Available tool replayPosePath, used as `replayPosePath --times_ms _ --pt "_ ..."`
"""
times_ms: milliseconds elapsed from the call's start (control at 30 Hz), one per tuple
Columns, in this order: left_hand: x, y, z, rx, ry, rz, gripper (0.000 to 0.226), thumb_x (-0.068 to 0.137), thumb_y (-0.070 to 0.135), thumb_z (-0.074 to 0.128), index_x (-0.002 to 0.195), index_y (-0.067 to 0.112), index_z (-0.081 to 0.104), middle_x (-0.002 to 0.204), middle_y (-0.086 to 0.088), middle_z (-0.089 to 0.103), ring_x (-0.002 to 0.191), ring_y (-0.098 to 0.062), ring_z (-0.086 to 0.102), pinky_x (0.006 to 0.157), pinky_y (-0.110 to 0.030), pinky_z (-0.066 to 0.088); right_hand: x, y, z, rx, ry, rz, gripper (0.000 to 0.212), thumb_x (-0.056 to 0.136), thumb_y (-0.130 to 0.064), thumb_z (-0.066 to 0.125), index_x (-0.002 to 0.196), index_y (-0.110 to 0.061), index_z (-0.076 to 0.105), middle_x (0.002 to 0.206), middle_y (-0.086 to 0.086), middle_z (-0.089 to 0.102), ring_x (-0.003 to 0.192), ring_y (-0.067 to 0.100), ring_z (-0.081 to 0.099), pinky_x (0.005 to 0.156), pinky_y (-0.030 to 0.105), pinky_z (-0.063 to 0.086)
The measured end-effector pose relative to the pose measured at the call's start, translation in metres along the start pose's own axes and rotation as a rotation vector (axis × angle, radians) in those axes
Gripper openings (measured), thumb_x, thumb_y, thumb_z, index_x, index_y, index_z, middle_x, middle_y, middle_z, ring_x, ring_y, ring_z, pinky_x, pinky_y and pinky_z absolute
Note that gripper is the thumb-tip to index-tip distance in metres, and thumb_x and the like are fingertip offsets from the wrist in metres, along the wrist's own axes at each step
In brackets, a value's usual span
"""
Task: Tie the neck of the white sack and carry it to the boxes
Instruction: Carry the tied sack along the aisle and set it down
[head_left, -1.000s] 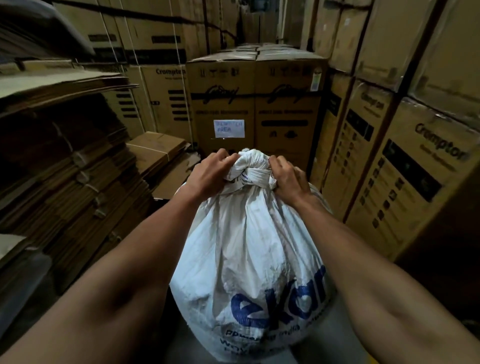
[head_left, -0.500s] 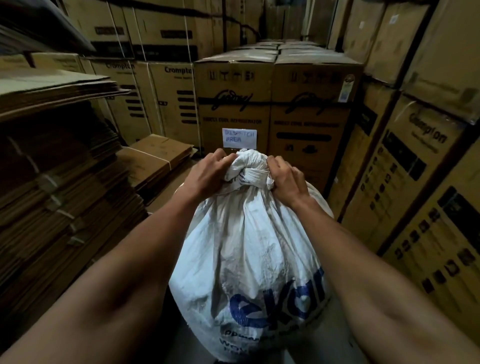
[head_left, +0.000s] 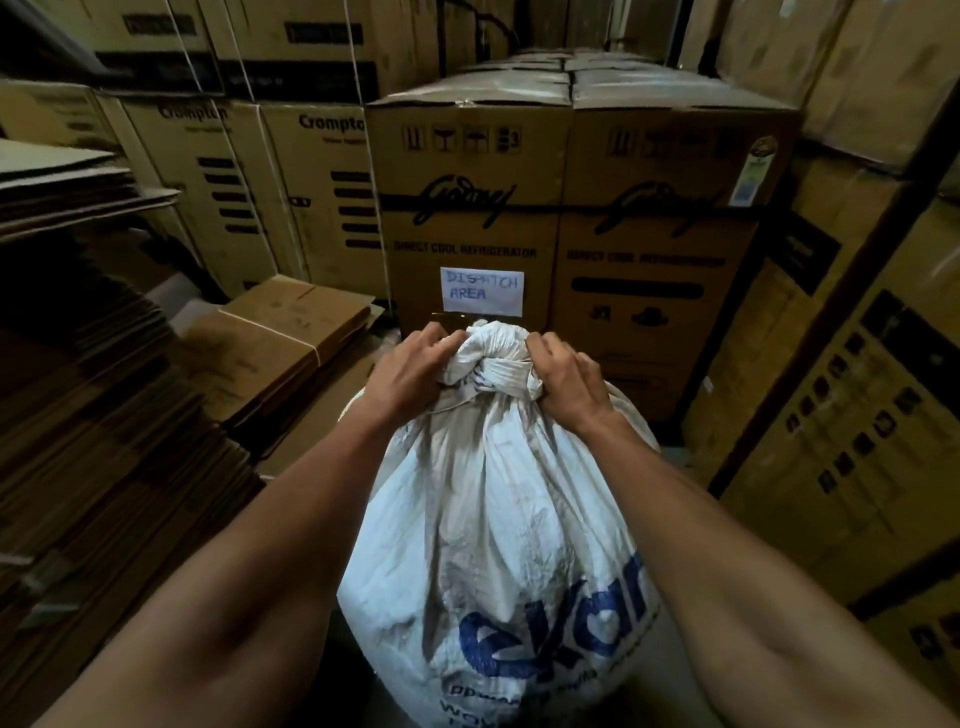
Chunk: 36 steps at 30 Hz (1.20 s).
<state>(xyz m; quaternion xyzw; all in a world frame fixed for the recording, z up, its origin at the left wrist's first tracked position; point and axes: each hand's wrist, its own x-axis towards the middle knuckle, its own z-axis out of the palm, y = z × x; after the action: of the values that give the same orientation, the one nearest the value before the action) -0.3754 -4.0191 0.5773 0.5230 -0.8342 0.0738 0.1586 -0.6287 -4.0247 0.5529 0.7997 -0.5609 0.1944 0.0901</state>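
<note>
From the head camera, the white sack (head_left: 493, 530) hangs between the person's forearms, its neck knotted at the top. The left hand (head_left: 408, 376) and the right hand (head_left: 563, 384) are each clenched on the bunched neck, either side of the knot. Just beyond stand the refrigerator boxes (head_left: 571, 208), bearing a handwritten "DISPATCH AREA" label (head_left: 481, 291).
</note>
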Motion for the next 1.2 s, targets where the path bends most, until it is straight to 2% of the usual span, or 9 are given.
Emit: replayPosePath --times_ms 133,233,400,667,800,900,1033,1200 --pt "0.050 -0.037 0.025 -0.029 -0.045 -0.030 0.071 0.085 0.032 0.077 0.147 0.034 0.042 0.120 -0.005 0.053 0.102 -0.031 0.060 0.067 -0.043 0.055 0.056 0.016 0.036 -0.005 -0.048 0.002 0.049 0.077 -0.003 0.072 0.117 -0.018 0.048 0.111 0.005 0.060 0.102 0.033 0.064 0.072 0.041 0.053" --pt "0.086 -0.064 0.044 -0.081 -0.050 -0.016 0.066 0.084 0.036 0.075 0.144 0.032 0.046 0.118 -0.007 0.053 0.104 -0.033 0.058 0.071 -0.042 0.052 0.097 0.028 0.067 0.010 -0.088 0.022 0.047 0.079 -0.006 0.068 0.117 -0.020 0.044 0.113 0.004 0.059 0.107 0.034 0.064 0.072 0.046 0.057" --pt "0.154 -0.114 0.097 -0.091 -0.095 -0.021 0.066 0.084 0.044 0.076 0.142 0.034 0.046 0.120 -0.008 0.054 0.106 -0.035 0.059 0.070 -0.043 0.053 0.164 0.053 0.129 0.029 -0.145 0.035 0.050 0.078 -0.005 0.068 0.120 -0.019 0.046 0.113 0.006 0.060 0.103 0.035 0.064 0.073 0.045 0.056" --pt "0.248 -0.197 0.211 -0.100 -0.209 -0.072 0.074 0.084 0.029 0.079 0.147 0.037 0.041 0.125 -0.005 0.053 0.113 -0.031 0.056 0.075 -0.047 0.055 0.260 0.093 0.256 0.051 -0.199 0.049 0.057 0.071 -0.001 0.070 0.122 -0.016 0.051 0.111 0.007 0.061 0.098 0.033 0.065 0.078 0.043 0.053" --pt "0.276 -0.229 0.265 -0.120 -0.287 -0.085 0.074 0.080 0.025 0.074 0.147 0.033 0.044 0.125 -0.008 0.054 0.111 -0.034 0.056 0.077 -0.048 0.055 0.289 0.107 0.312 0.089 -0.254 0.063 0.055 0.070 0.002 0.069 0.119 -0.014 0.053 0.110 0.009 0.061 0.096 0.035 0.064 0.076 0.043 0.053" --pt "0.288 -0.253 0.311 -0.131 -0.332 -0.086 0.076 0.079 0.031 0.073 0.149 0.032 0.044 0.128 -0.009 0.054 0.110 -0.035 0.056 0.077 -0.049 0.056 0.303 0.115 0.360 0.096 -0.314 0.067 0.061 0.068 0.000 0.075 0.121 -0.016 0.050 0.111 0.008 0.060 0.099 0.034 0.064 0.077 0.043 0.054" --pt "0.300 -0.285 0.385 -0.121 -0.382 -0.091 0.083 0.076 0.027 0.081 0.150 0.031 0.043 0.131 -0.008 0.053 0.111 -0.033 0.056 0.073 -0.046 0.057 0.315 0.125 0.438 0.105 -0.370 0.088 0.074 0.063 -0.001 0.080 0.127 -0.017 0.048 0.115 0.008 0.060 0.102 0.033 0.064 0.079 0.044 0.054" --pt "0.300 -0.318 0.479 -0.119 -0.427 -0.091 0.086 0.077 0.031 0.081 0.151 0.033 0.037 0.135 -0.007 0.050 0.115 -0.032 0.053 0.067 -0.044 0.057 0.318 0.136 0.537 0.102 -0.413 0.093 0.072 0.065 0.002 0.074 0.129 -0.017 0.045 0.117 0.007 0.057 0.104 0.033 0.062 0.080 0.043 0.052"
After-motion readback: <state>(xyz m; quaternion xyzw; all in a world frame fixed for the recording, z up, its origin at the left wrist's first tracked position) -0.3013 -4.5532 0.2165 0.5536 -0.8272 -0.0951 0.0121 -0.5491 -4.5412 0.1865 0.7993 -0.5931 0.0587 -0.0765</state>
